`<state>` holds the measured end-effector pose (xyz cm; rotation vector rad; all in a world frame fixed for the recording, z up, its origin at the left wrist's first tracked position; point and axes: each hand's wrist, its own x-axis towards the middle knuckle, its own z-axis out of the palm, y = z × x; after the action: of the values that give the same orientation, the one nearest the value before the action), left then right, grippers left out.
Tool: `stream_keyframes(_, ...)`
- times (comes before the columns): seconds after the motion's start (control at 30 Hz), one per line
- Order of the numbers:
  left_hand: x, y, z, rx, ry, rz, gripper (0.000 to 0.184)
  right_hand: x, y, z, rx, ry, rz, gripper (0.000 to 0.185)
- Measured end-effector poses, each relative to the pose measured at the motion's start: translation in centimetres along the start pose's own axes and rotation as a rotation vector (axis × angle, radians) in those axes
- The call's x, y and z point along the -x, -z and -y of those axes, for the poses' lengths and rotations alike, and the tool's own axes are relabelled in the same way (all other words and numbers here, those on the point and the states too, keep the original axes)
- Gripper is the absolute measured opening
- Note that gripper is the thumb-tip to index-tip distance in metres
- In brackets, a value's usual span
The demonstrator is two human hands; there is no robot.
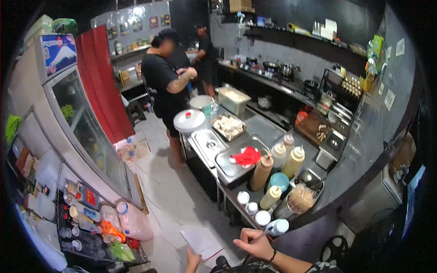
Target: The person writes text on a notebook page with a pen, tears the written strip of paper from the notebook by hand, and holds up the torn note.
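Observation:
My left hand (193, 259) holds a spiral notebook (202, 243) by its lower left edge, low in the head view. The notebook lies open at a pale page. Right of it, my right hand (256, 244) is closed around a thin pen (266, 232), with a dark bracelet at the wrist. The pen is off the page. Just beyond my right hand stand white-capped bottles (262, 218) at the counter's near corner.
A steel counter (259, 132) holds sauce bottles (261, 172), a red cloth (246, 156) and a tray of pale food (228, 127). Two people in dark clothes stand behind it. A glass-door fridge (86, 123) and crowded shelves line the left. A dark wall curves along the right.

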<state>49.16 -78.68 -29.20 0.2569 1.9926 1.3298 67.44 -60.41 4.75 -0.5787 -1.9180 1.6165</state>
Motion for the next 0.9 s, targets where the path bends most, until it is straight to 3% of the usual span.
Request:
stream_keyframes(0.03, 1.5, 0.2, 0.2, -0.017, 0.026, 0.006, 0.073, 0.5, -0.1, -0.8, 0.018, -0.054, 0.006, 0.038)
stream_keyframes(0.1, 4.7, -0.5, -4.7, 0.27, 0.349, 0.048, 0.076, 0.9, -0.2, -0.8, 0.048, -0.002, 0.027, 0.038)
stream_keyframes(0.23, 4.5, 0.0, -2.2, 0.229, 0.343, 0.013, 0.072, 1.8, 0.7, 0.0, 0.041, -0.022, 0.031, 0.037)
stream_keyframes(0.37, 4.5, -1.0, -4.5, 0.678, 0.103, -0.483, 0.081, 3.6, 2.0, -0.1, 0.059, -0.017, 0.045, 0.037)
stream_keyframes(0.43, 5.4, -1.5, -6.2, 0.72, -0.074, -0.648, 0.083, 4.8, 3.2, -0.3, 0.052, -0.006, 0.067, 0.037)
stream_keyframes(0.47, 6.6, -2.1, -8.0, 0.718, -0.076, -0.659, 0.083, 5.7, 3.8, -0.3, 0.038, -0.034, 0.055, 0.037)
stream_keyframes(0.53, 9.6, -3.3, -11.8, 0.777, -0.347, -0.704, 0.08, 7.3, 5.5, -0.6, 0.013, -0.057, 0.039, 0.037)
stream_keyframes(0.57, 10.8, -4.1, -13.0, 0.769, -0.351, -0.708, 0.08, 8.5, 6.5, -0.7, 0.004, -0.046, 0.023, 0.036)
stream_keyframes(0.67, 14.5, -7.6, -14.5, 0.7, -0.614, -0.649, 0.081, 12.5, 10.3, -1.2, -0.014, -0.036, 0.003, 0.036)
stream_keyframes(0.8, 24.1, -15.0, -19.1, 0.759, -0.67, -0.593, 0.08, 18.9, 16.6, -1.6, 0.032, -0.007, -0.05, 0.033)
stream_keyframes(0.9, 29.6, -18.6, -19.3, 0.639, -0.836, -0.415, 0.083, 22.6, 21.4, 0.1, 0.051, -0.174, -0.053, 0.029)
